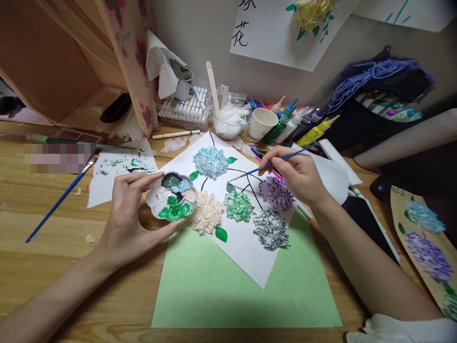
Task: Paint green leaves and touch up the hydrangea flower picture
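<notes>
My left hand (pixel 126 216) holds a small flower-shaped palette (pixel 172 196) smeared with green, dark green and pale blue paint, just left of the white sheet (pixel 243 238). My right hand (pixel 298 174) grips a thin blue paintbrush (pixel 274 163); its tip rests on the sheet near black stems, between the blue flower (pixel 210 162) and the purple flower (pixel 275 193). The sheet also bears crumpled-paper flowers in cream (pixel 206 213), green (pixel 238 206) and grey (pixel 271 229). It lies tilted on a light green paper (pixel 228 295).
A long blue-handled brush (pixel 59 201) lies at left on the wooden table beside a paint-stained paper scrap (pixel 117 169). At the back stand a marker box (pixel 183 112), a clear bowl of tissue (pixel 228 123), a paper cup (pixel 262 124) and several paint bottles (pixel 296 125). A painted card (pixel 424 238) lies far right.
</notes>
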Motion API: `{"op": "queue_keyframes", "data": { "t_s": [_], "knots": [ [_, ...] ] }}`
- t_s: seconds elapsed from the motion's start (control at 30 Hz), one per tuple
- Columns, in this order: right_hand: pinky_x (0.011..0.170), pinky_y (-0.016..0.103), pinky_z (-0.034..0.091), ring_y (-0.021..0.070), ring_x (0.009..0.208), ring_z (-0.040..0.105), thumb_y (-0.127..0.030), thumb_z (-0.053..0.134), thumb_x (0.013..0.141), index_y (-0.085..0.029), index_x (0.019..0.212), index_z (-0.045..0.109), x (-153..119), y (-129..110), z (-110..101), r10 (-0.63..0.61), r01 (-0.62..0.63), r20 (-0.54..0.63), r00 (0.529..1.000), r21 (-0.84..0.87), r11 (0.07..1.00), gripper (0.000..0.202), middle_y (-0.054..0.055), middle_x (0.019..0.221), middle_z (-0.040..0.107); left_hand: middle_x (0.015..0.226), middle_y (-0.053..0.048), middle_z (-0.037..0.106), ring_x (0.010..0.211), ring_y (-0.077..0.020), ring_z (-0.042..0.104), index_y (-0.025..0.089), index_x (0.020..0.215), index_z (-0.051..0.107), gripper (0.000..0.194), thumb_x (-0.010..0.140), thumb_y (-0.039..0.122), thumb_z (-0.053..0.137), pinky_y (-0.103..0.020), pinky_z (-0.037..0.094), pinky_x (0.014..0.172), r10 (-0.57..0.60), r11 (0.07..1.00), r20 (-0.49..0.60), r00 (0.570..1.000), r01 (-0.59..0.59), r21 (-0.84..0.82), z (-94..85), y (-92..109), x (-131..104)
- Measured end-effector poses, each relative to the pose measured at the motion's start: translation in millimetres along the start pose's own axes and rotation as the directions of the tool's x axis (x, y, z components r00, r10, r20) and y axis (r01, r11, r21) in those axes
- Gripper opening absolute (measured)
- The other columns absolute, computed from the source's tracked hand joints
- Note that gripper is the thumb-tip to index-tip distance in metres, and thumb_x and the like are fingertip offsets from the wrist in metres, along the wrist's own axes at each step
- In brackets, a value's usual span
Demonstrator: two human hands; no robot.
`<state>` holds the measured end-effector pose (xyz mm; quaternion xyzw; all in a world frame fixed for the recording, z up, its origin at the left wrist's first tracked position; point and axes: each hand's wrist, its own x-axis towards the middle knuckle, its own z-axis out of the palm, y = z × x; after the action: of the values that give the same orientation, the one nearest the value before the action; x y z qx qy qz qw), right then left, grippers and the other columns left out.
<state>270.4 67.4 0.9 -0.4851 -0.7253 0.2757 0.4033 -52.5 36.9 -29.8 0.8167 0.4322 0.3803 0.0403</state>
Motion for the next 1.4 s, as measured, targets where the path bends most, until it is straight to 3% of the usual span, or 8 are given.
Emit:
{"op": "queue_keyframes", "data": {
  "t_s": [0.23, 0.53, 0.73, 1.03, 1.4],
  "knots": [
    [0.070, 0.030, 0.050, 0.0153, 0.070, 0.064, -0.020, 0.045, 0.090, -0.020, 0.066, 0.064, -1.4, 1.5, 0.9, -0.044, 0.052, 0.063, 0.997, -0.129, 0.990, 0.030, 0.001, 0.071, 0.067, 0.109, -0.014, 0.054, 0.106, -0.0289, 0.052, 0.012, 0.127, 0.051, 0.075, 0.062, 0.038, 0.081, -0.046, 0.048, 0.087, 0.005, 1.000, 0.001, 1.000, -0.005, 0.003, 0.6, 0.3, 0.0],
    [0.069, 0.028, 0.050, 0.0145, 0.070, 0.064, -0.020, 0.046, 0.090, -0.021, 0.066, 0.064, -1.5, 1.6, 1.3, -0.060, 0.067, 0.056, 0.997, -0.135, 0.989, 0.030, 0.001, 0.072, 0.068, 0.108, -0.018, 0.056, 0.105, -0.0292, 0.052, 0.003, 0.123, 0.054, 0.076, 0.061, 0.038, 0.082, -0.045, 0.048, 0.087, 0.021, 1.000, -0.009, 1.000, -0.021, 0.007, 1.1, -0.9, -0.1],
    [0.063, 0.027, 0.048, 0.0135, 0.063, 0.062, -0.015, 0.046, 0.086, -0.021, 0.060, 0.061, -0.8, 0.8, -1.5, -0.050, 0.059, 0.073, 0.996, -0.131, 0.990, 0.031, -0.001, 0.063, 0.065, 0.109, -0.017, 0.056, 0.105, -0.0285, 0.052, 0.005, 0.124, 0.053, 0.076, 0.062, 0.038, 0.082, -0.046, 0.048, 0.087, 0.030, 0.999, -0.010, 1.000, -0.029, 0.014, 1.0, -1.3, -0.3],
    [0.062, 0.027, 0.049, 0.0134, 0.060, 0.062, -0.017, 0.046, 0.087, -0.021, 0.067, 0.065, -1.6, 0.3, -0.3, -0.020, 0.028, 0.077, 0.997, -0.102, 0.994, 0.028, 0.000, 0.064, 0.065, 0.108, -0.018, 0.056, 0.104, -0.0285, 0.052, 0.003, 0.123, 0.054, 0.076, 0.062, 0.039, 0.082, -0.045, 0.048, 0.086, 0.030, 0.999, -0.010, 0.999, -0.030, 0.018, 0.6, -1.6, 0.2],
    [0.065, 0.028, 0.050, 0.0146, 0.067, 0.063, -0.023, 0.045, 0.091, -0.021, 0.069, 0.065, -2.1, 1.0, 0.3, -0.041, 0.044, 0.047, 0.998, -0.062, 0.997, 0.030, 0.001, 0.069, 0.066, 0.108, -0.016, 0.056, 0.104, -0.0278, 0.053, 0.007, 0.124, 0.053, 0.075, 0.063, 0.040, 0.081, -0.047, 0.049, 0.086, 0.016, 1.000, -0.013, 1.000, -0.016, 0.015, 1.0, 0.3, 0.6]
  ]
}}
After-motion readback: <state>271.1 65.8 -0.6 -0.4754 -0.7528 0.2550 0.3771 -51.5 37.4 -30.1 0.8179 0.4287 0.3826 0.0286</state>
